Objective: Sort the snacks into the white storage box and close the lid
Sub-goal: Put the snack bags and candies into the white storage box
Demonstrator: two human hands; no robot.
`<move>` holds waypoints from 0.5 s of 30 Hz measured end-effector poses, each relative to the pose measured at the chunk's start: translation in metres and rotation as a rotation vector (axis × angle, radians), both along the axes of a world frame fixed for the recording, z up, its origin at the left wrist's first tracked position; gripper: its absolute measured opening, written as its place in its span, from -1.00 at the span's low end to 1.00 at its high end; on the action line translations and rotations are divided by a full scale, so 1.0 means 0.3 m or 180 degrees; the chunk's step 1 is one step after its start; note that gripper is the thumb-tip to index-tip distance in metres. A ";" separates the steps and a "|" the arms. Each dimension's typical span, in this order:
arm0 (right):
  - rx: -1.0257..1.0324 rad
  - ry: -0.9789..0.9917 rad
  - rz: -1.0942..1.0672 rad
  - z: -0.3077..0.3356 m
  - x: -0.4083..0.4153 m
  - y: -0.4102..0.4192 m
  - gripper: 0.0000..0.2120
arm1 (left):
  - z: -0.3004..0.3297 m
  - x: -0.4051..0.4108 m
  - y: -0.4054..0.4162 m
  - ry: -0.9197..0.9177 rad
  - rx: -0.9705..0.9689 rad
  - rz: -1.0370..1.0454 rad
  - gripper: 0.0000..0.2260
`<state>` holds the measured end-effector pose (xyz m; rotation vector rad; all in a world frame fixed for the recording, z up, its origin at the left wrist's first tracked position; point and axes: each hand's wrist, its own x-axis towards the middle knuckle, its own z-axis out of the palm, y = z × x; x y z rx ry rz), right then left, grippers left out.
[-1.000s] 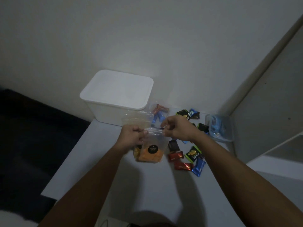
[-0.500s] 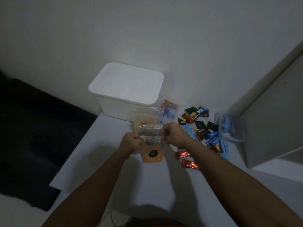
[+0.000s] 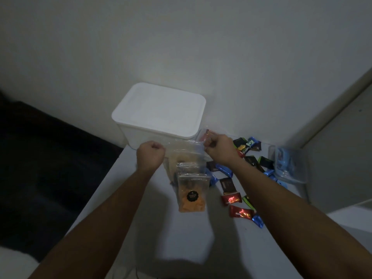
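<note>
The white storage box point(image 3: 159, 111) stands at the table's far edge against the wall, its lid on. Just in front of it lies a clear zip bag of pale snacks point(image 3: 185, 156). My left hand point(image 3: 151, 156) pinches its top left corner with curled fingers, and my right hand point(image 3: 219, 148) pinches its top right corner. A clear bag of orange snacks point(image 3: 191, 196) with a black round label lies flat on the table nearer to me, with no hand on it. A smaller clear bag point(image 3: 188, 166) sits between the two.
Several small wrapped candies point(image 3: 237, 200) in red, blue, black and green lie scattered right of the bags. A clear bag with blue items point(image 3: 285, 164) sits at the far right by a cabinet point(image 3: 342, 158). The table's left edge point(image 3: 112, 168) drops to a dark floor.
Both hands have let go of the orange snack bag, which now lies on the table. They moved away from me to the top corners of the pale snack bag.
</note>
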<state>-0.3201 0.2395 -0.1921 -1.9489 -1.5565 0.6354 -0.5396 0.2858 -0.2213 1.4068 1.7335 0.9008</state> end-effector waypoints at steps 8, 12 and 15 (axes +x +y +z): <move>0.0007 0.0010 -0.0609 0.076 -0.042 0.204 -0.70 | 0.180 -0.113 0.294 0.0196 0.0376 0.0437 -0.79; -0.0371 0.0158 -0.0722 0.088 -0.061 0.278 -0.50 | 0.202 -0.178 0.423 0.0687 0.0128 0.0491 -0.56; -0.0594 0.0462 -0.0828 0.083 -0.070 0.323 -0.62 | 0.200 -0.221 0.501 0.1012 -0.0262 0.0521 -0.51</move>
